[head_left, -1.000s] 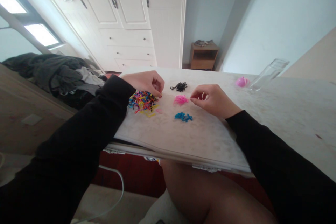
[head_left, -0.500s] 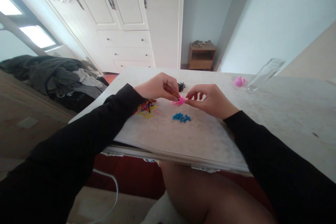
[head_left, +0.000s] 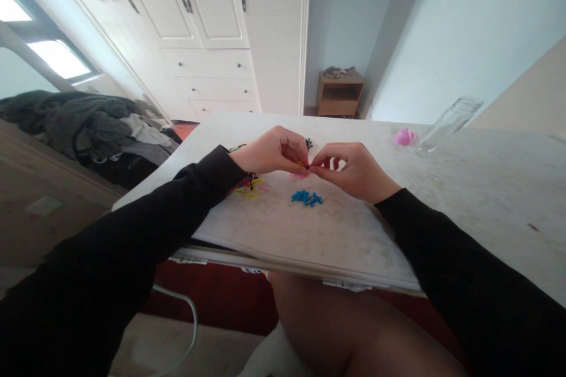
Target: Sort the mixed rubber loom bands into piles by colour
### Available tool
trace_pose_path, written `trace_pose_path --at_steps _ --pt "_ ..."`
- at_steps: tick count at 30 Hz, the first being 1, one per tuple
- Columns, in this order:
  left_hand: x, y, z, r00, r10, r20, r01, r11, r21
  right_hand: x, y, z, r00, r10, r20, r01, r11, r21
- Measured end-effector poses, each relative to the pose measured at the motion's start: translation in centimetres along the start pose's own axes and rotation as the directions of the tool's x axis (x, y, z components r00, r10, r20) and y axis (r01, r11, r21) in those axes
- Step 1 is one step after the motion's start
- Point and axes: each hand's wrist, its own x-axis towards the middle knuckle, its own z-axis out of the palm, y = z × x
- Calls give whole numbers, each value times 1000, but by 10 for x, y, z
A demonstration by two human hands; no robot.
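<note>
Tbl (head_left: 305,235): sm. band (head_left: 307,168) btwn both hands (head_left: 276,150) (head_left: 360,171)

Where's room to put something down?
Between the blue bands and the near table edge, or between the right sleeve and glass bottle. It's crowded where the left hand and right hand meet over pink bands, beside the mixed pile.

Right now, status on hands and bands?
Left hand pinching small bands. Right hand at them, grip unclear. Pink pile by the fingertips, blue pile uncovered. Left arm blocks part of mixed pile; black pile mostly hidden.
</note>
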Motion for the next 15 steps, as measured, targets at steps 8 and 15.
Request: trace_pose_path --at_steps 8,15 --pt "1 -2 -1 998 57 -20 -57 998 -1 0 -2 -1 998 -1 -64 -2 999 -42" --pt "3 0 -1 996 35 -83 -35 999 -1 -1 -2 1 997 6 -78 -7 1000 -22"
